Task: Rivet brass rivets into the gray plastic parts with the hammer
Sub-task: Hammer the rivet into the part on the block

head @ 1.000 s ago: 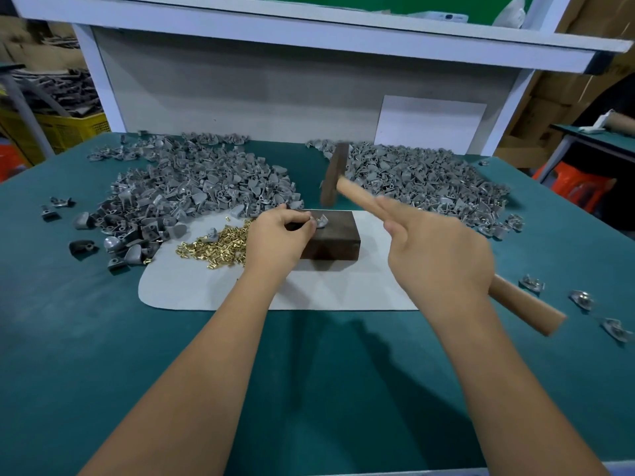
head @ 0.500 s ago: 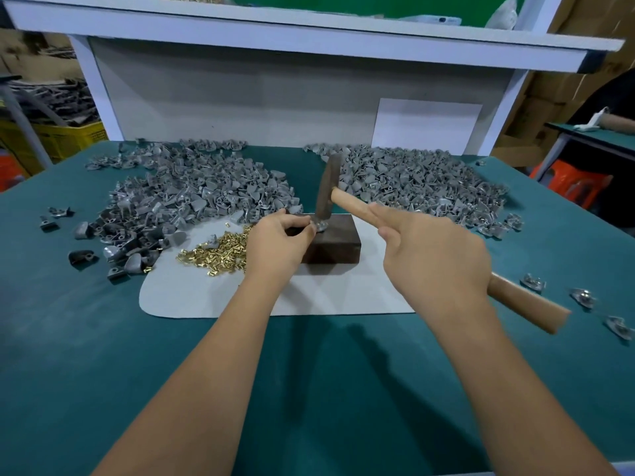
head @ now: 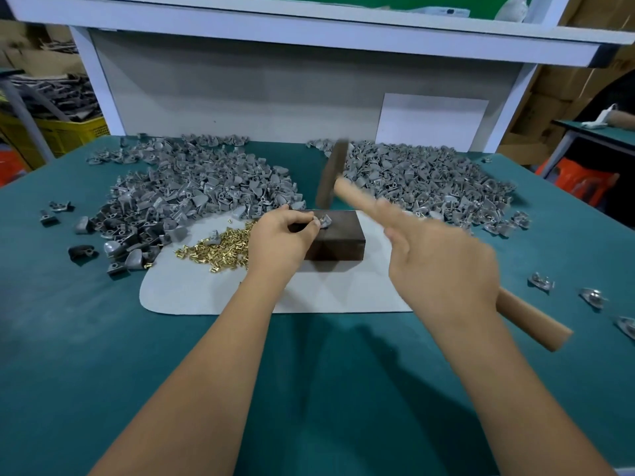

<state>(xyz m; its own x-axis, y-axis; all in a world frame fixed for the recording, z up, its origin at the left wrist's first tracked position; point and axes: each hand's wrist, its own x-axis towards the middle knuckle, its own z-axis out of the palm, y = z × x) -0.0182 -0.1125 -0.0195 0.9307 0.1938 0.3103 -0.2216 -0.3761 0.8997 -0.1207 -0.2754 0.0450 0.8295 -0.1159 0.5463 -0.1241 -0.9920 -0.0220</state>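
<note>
Only one view here, the head cam looking down at a teal, felt-looking table (head: 86, 355) with a pale, smooth rounded-corner mat (head: 192, 290) laid in the middle. On the mat sits a dark brown rectangular block (head: 338, 240), matte, sharp-edged. The left hand (head: 278, 242) rests against the block's left end, fingertips curled in and pinching a small gray plastic part (head: 325, 220) sitting on the block's top face near its back-left corner. The right hand (head: 443, 266) is wrapped tight around the light, smooth, round wooden handle of the hammer (head: 350, 194), index finger stretched out along it, butt end poking out past the wrist toward the table's right edge. The hammer's dark metal head is blurred and sits up in the air above the block, not touching the part. Just left of the block, partly under the left hand, there's a loose scatter of shiny little brass rivets (head: 216, 250) on the mat, tiny cylinders. Toward the back-left of the table is a big heap of dull gray parts (head: 192, 197), wedge-ish molded shapes, spilling onto the mat's left corner. A second heap (head: 422, 183) fills the back-right. A few stray pieces (head: 541, 281) with shiny bits lie near the right edge.
</note>
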